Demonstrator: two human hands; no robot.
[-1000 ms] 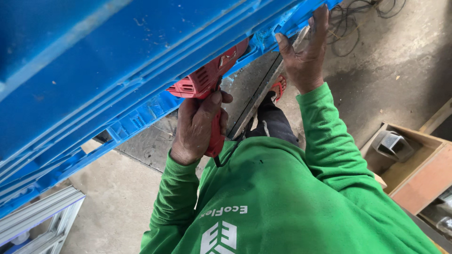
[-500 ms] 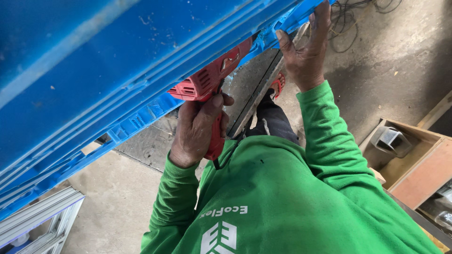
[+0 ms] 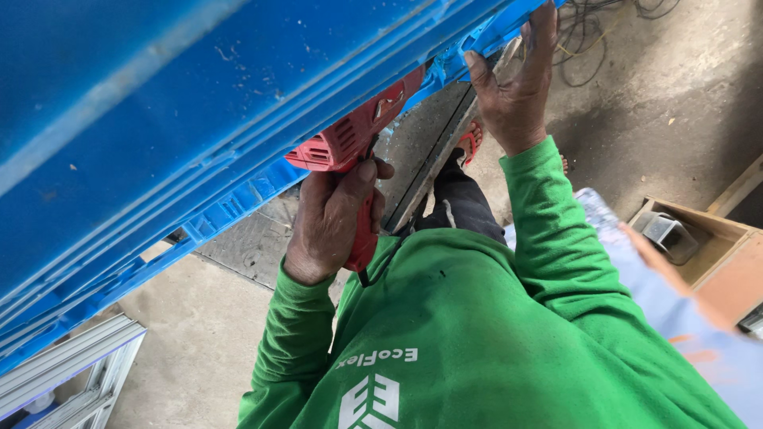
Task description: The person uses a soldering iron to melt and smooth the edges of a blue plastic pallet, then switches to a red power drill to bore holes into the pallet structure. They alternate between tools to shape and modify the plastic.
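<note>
Fingers of the left hand [image 3: 330, 214] are wrapping fully round the grip of a red power drill [image 3: 358, 135], the thumb lying across the top of the handle. The drill's body is angling up and to the right, its front end disappearing under the ribbed lower edge of a big blue plastic panel [image 3: 199, 103] that is slanting across the whole upper left of the view. The tip itself is hidden, so I cannot tell whether it is touching the plastic.

The right hand [image 3: 517, 87] is reaching higher up – palm pressed to the same blue edge, fingers hooking over it and out of sight, thumb spread wide along the rim. Both green sleeves are running up from the bottom of the frame.

Between the two hands a narrow gap is showing a dark trouser leg, a foot in a red sandal [image 3: 470, 143] and a long grey metal strip [image 3: 433, 159] lying on the ground just beside it. Concrete floor [image 3: 660, 103] is lying open to the right, with loose cables [image 3: 588, 40] near the top edge. A wooden box [image 3: 715, 238] holding a metal part [image 3: 668, 234] is sitting at the far right – well apart from the hands. A pale aluminium frame [image 3: 71, 365] is filling the lower left corner, under the panel's low end
</note>
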